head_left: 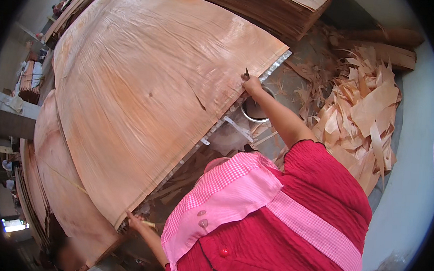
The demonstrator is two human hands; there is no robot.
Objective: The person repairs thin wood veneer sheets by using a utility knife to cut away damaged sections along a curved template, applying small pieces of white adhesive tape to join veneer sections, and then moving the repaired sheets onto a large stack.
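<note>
While right hand (251, 84) grips dark tool (247, 72), left hand (135, 221), half-curled, touches edge of veneer sheet (145, 107), hold unclear; uneven pull could lengthen apparent split (201, 104) left of right hand.

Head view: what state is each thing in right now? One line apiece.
Large veneer sheet: spread out, rippled, with a dark slit
Left hand: at the sheet's near-left corner, grip unclear
Right hand: closed on a small dark object, at the sheet's edge
Veneer scraps: torn, loosely heaped
Veneer stack: piled in layers
Metal-rimmed container: partly hidden, contents unclear
</note>
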